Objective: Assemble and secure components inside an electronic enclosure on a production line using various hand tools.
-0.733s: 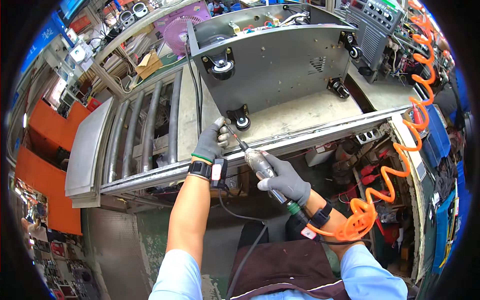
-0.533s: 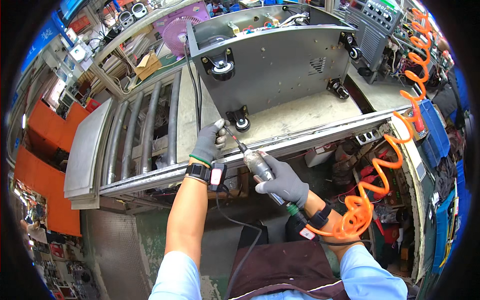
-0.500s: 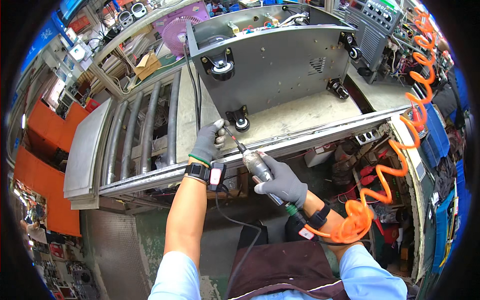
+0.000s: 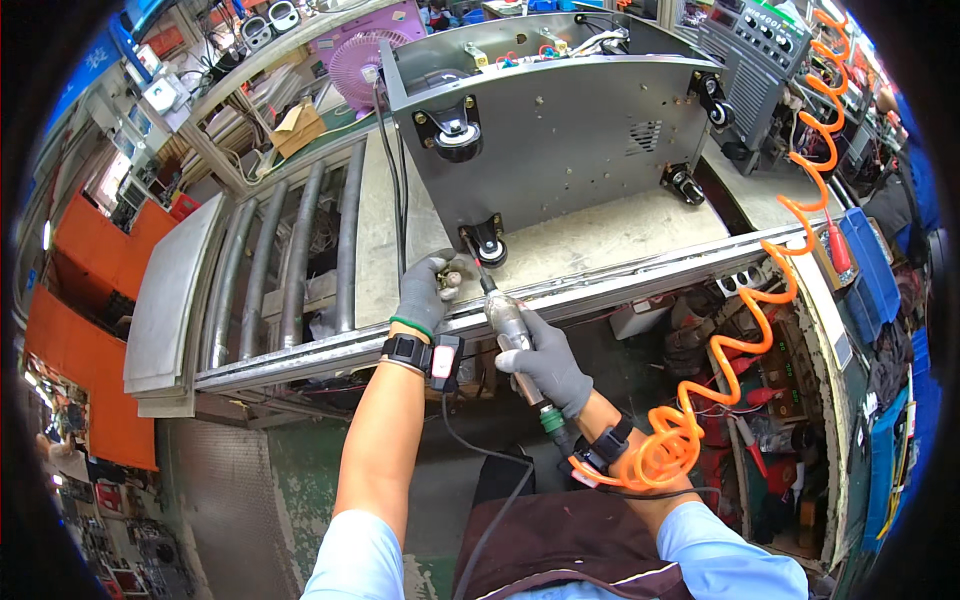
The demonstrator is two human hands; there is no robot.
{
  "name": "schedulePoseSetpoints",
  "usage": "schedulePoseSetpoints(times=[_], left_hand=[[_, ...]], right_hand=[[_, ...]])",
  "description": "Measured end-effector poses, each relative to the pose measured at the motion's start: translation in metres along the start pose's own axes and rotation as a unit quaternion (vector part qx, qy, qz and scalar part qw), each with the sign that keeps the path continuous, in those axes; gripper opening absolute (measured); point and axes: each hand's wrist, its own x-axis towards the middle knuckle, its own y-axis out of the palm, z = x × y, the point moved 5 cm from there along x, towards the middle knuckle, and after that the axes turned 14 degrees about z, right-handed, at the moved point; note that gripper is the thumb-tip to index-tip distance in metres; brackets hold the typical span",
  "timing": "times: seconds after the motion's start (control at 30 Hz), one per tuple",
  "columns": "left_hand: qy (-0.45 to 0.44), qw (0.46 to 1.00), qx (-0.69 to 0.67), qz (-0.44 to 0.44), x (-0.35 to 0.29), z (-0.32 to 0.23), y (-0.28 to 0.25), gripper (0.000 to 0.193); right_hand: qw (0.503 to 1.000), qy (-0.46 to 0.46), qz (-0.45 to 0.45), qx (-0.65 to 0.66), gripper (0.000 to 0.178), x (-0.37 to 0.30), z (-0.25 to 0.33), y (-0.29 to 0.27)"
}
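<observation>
My right hand (image 4: 556,366), in a grey glove, is wrapped round a pneumatic screwdriver (image 4: 508,322) with a silver body. Its bit points up at the near-left caster (image 4: 487,244) on the grey metal cabinet (image 4: 560,130), ending by the caster's mounting plate; whether it touches a screw I cannot tell. Just left of that caster, my gloved left hand (image 4: 428,293) is curled round small brassy pieces that look like screws (image 4: 452,280). The cabinet lies on its side, and more casters show at its other corners, among them the upper-left caster (image 4: 456,135).
An orange coiled hose (image 4: 720,350) runs from the screwdriver up the right side. Metal rollers (image 4: 300,250) lie left of the cabinet's board. A purple fan (image 4: 357,68) and a cardboard box (image 4: 297,128) stand behind. Blue bins (image 4: 868,262) are at the right.
The screwdriver has tilted more upright, and its bit has moved up to the caster's plate. My left hand has shifted slightly right and turned, showing the brassy pieces. The coiled hose has swung left.
</observation>
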Motion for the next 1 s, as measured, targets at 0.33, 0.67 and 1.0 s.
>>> schedulePoseSetpoints(times=[0.33,0.67,1.0], left_hand=[[0.044,0.998,0.012,0.051,-0.002,0.0,0.004,0.012],[0.01,0.995,-0.048,0.082,-0.006,-0.001,0.011,0.011],[-0.002,0.999,-0.024,0.046,-0.009,-0.006,0.01,0.017]], right_hand=[[0.994,-0.015,-0.041,0.096,0.071,0.005,-0.003,0.019],[0.977,0.059,-0.007,0.205,0.073,0.009,-0.008,0.016],[0.997,0.004,0.071,0.0,0.082,-0.016,0.017,-0.002]])
